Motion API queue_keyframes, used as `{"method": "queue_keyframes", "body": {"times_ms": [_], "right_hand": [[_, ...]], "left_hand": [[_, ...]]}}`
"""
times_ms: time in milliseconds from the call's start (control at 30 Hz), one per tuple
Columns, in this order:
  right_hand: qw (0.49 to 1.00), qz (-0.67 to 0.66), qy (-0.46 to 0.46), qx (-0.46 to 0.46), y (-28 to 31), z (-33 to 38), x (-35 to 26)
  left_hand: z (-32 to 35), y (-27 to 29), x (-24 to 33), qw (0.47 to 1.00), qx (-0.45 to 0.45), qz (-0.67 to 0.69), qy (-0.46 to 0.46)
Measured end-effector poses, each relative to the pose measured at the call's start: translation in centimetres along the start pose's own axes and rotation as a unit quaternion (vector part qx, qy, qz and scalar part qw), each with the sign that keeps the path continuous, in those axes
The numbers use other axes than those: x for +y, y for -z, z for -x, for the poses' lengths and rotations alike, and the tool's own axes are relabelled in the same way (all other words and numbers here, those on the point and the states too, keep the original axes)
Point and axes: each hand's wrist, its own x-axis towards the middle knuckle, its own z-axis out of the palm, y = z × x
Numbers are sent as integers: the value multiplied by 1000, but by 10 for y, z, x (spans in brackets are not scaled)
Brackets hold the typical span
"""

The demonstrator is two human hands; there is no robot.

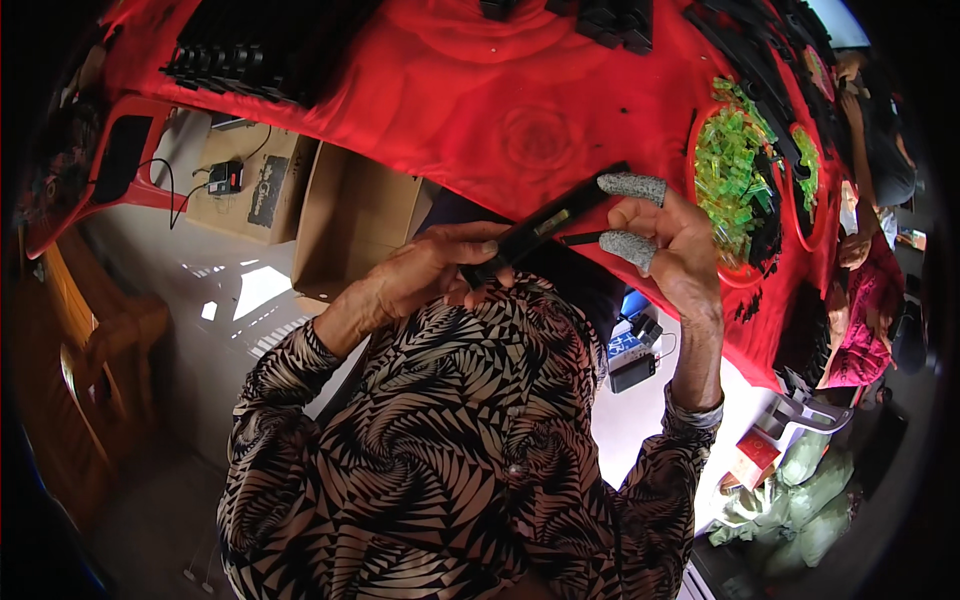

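**Both hands on a long black strip over the near table edge**

Held between two hands: a long black strip, slanting from lower left up to upper right, just above the near edge of the red rose-print tablecloth. Left hand clasped around the lower end of the strip, thumb on top, fingers curled under. Right hand pinching the upper end, with grey knitted finger cots on two fingertips, one touching the top of the strip and one lying below it beside a thin dark piece. Small yellowish mark visible on the strip's middle.

Just right of the right hand, on the cloth: a red tray heaped with small translucent green parts; farther right, a second red tray of the same green parts. Far left on the table: a stack of black ridged parts. More black pieces along the far edge.

Below the table on the left: an open cardboard box, a flat box with a small black device and cable, and a red plastic chair. At the far right, another person in a pink garment, hands apart from the strip. Near right on the floor: pale green sacks. Patterned black-and-cream sleeves filling the near foreground.
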Motion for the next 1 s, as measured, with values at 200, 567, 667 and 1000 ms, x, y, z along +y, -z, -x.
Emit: {"method": "queue_keyframes", "body": {"times_ms": [200, 567, 667, 1000], "right_hand": [[999, 6, -51, -6, -20, -6, -25], [996, 64, -67, 17, -30, -17, -16], [997, 42, -57, 24, -28, -16, -5], [997, 53, -52, 11, -35, -18, -7]], "left_hand": [[-6, 15, -10, 999, -22, 5, -24], [-15, 4, 14, 996, -6, -88, 10], [-17, -2, 16, 987, 3, -161, 2], [-19, -2, 12, 990, 2, -142, -25]]}}
